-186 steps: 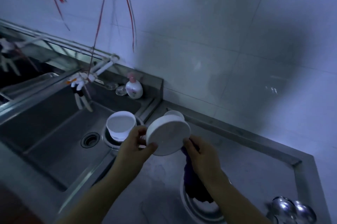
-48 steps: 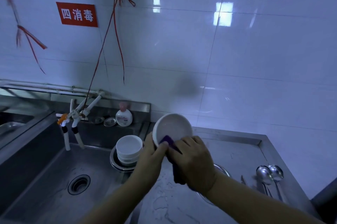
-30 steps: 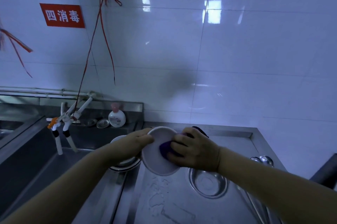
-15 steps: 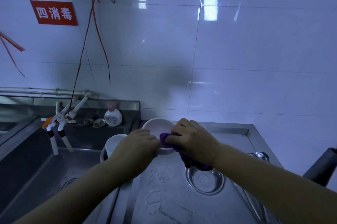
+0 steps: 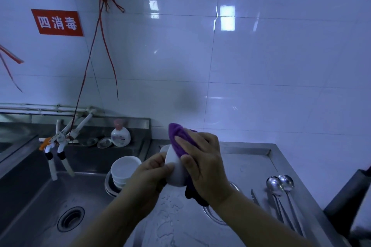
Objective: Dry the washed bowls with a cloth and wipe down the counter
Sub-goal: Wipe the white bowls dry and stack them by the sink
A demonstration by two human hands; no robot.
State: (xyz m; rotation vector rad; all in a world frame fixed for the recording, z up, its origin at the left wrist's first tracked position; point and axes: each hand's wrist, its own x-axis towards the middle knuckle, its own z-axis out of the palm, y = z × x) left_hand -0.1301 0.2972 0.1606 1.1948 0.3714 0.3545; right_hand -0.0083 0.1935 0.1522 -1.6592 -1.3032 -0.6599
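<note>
Steel counter (image 5: 247,158) runs from the sink (image 5: 32,200) on the left to a raised lip at its back and right edge; white tiled wall (image 5: 261,86) right behind it. Both hands work above the counter's left part, just right of the sink divider, w/ air all round them. Below & right of the hands a round metal dish (image 5: 215,217) sits on the counter, mostly hidden by the right forearm. Further right, near the counter's right edge, two ladles (image 5: 280,183) lie side by side, handles toward the camera; a thin utensil (image 5: 254,196) lies between dish and ladles. Water patches (image 5: 168,224) on the counter under the hands. Left of the hands, a stack of white bowls (image 5: 125,169) stands in a metal dish at the sink's right corner, close to the left wrist but apart from it. Taps (image 5: 58,146) hang over the sink's back-left; soap bottle (image 5: 120,135) and two small lids on the ledge behind. Grip: left hand (image 5: 152,174) curls round a white bowl (image 5: 174,168) held up on edge, thumb on its near side, fingers behind it out of view. Right hand (image 5: 200,162) pinches a purple cloth (image 5: 180,140) against the bowl, fingers curved over the cloth's top, thumb low on the bowl side; the cloth's dark tail hangs below the right wrist. Whether the cloth is inside or outside the bowl: can't tell.
</note>
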